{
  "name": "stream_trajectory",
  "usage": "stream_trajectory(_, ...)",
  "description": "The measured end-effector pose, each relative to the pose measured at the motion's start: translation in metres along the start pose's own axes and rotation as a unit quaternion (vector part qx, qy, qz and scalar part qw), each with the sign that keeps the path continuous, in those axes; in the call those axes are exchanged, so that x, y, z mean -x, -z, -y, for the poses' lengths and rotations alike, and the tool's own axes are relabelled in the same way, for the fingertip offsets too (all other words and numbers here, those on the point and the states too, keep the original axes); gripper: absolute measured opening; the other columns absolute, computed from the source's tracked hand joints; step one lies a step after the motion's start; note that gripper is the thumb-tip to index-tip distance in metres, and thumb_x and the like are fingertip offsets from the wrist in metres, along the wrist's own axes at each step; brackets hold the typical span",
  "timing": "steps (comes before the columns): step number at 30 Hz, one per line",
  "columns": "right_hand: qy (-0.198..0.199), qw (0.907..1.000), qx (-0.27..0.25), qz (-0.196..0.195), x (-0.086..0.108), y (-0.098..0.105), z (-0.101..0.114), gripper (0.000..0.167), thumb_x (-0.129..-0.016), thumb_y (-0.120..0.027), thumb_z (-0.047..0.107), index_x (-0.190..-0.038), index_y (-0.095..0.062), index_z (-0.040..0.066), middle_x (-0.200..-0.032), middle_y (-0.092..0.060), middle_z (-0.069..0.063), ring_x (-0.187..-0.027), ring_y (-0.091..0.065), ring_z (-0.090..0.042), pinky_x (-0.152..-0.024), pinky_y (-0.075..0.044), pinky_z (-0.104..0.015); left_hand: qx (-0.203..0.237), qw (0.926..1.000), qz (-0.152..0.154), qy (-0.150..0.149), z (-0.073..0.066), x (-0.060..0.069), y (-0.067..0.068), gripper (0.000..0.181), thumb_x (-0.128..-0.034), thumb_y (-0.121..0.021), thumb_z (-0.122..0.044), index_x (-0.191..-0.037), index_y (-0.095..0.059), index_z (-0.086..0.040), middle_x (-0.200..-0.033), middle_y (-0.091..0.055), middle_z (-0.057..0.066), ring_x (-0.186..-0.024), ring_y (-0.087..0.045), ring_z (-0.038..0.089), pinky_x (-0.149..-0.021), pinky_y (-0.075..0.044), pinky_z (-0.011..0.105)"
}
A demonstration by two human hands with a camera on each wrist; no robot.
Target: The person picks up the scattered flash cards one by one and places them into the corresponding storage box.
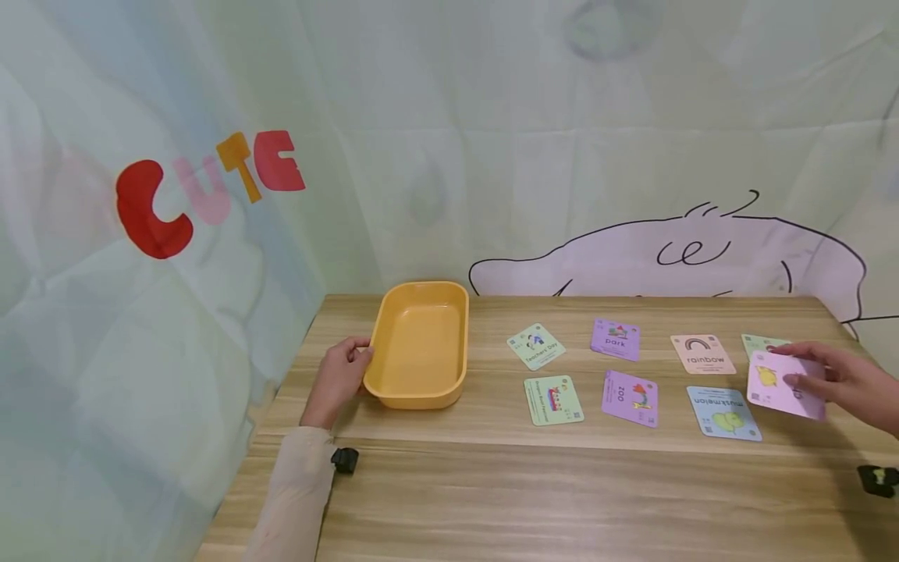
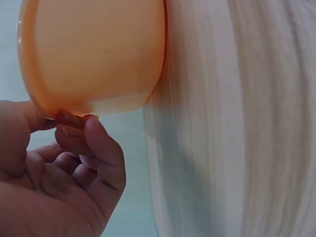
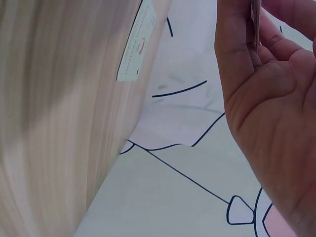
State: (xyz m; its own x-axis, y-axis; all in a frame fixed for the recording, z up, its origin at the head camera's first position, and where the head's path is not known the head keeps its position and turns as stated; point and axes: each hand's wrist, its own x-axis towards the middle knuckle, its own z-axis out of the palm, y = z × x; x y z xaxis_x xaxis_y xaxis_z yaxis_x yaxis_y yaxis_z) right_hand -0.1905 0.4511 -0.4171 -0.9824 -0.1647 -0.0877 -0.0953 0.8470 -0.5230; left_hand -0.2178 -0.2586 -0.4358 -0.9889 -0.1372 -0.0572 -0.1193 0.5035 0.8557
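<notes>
The pink square paper card with a yellow drawing (image 1: 775, 395) is pinched between the thumb and fingers of the right hand (image 1: 853, 386), held off the pale wood-grain counter (image 1: 548, 492). Behind it, a green square paper card (image 1: 755, 343) is partly hidden. By the left hand (image 1: 339, 381), the rim of the yellow rounded rectangular tray (image 1: 424, 343) is gripped; the hands are well apart.

The step in hand is judged to be the handling of one card; whether it is being lifted or laid cannot be told. Near it lie the peach "rainbow" card (image 1: 705, 362) and the blue "muskmelon" card (image 1: 722, 407), untouched.

For the next move, a light pinch and clearance above these neighbours would be called for; if the card were to be trayed, it would have to be carried across the counter with the rim kept steady.
</notes>
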Motion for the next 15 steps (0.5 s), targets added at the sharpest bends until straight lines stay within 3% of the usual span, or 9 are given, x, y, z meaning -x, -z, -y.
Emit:
stream_trajectory(4, -0.012, 0.9999, 0.002, 0.008, -0.004, 0.000, 0.008, 0.055, -0.103, -0.062, 0.028, -0.142, -0.046, -0.006, -0.139, -0.044, -0.037, -0.103, -0.051, -0.036, -0.077, -0.045, -0.034, 0.002, 1.0000, 0.002, 0.002, 0.000, 0.000, 0.000, 0.035, -0.1069, -0.051, -0.025, -0.134, -0.061, -0.004, -0.082, -0.054, 0.006, -0.065, -0.055, 0.018, -0.056, -0.052, 0.028)
stream_trajectory(8, -0.008, 0.9999, 0.004, 0.009, -0.008, -0.001, 0.017, 0.056, -0.101, -0.063, 0.033, -0.143, -0.048, -0.002, -0.139, -0.046, -0.034, -0.105, -0.054, -0.036, -0.077, -0.043, -0.033, 0.004, 1.0000, 0.004, 0.001, 0.000, 0.000, 0.000, 0.036, -0.1069, -0.051, -0.025, -0.134, -0.061, -0.004, -0.083, -0.055, 0.006, -0.065, -0.056, 0.018, -0.057, -0.053, 0.029)
stream_trajectory(11, 0.006, 0.9999, -0.004, 0.007, -0.012, -0.002, 0.023, 0.055, -0.101, -0.064, 0.035, -0.143, -0.049, 0.002, -0.139, -0.048, -0.029, -0.105, -0.054, -0.019, -0.078, -0.044, -0.033, 0.005, 1.0000, 0.003, 0.001, 0.000, 0.000, 0.000, 0.036, -0.1068, -0.051, -0.025, -0.134, -0.061, -0.004, -0.083, -0.055, 0.007, -0.066, -0.056, 0.018, -0.057, -0.053, 0.029)
stream_trajectory(15, 0.029, 0.9995, -0.014, -0.001, -0.018, -0.003, 0.031, 0.051, -0.101, -0.064, 0.032, -0.143, -0.051, 0.007, -0.137, -0.051, -0.020, -0.097, -0.048, 0.002, -0.076, -0.045, -0.023, 0.002, 1.0000, 0.002, -0.001, 0.000, 0.000, 0.000, 0.036, -0.1068, -0.051, -0.025, -0.134, -0.061, -0.004, -0.083, -0.055, 0.007, -0.066, -0.057, 0.018, -0.057, -0.054, 0.029)
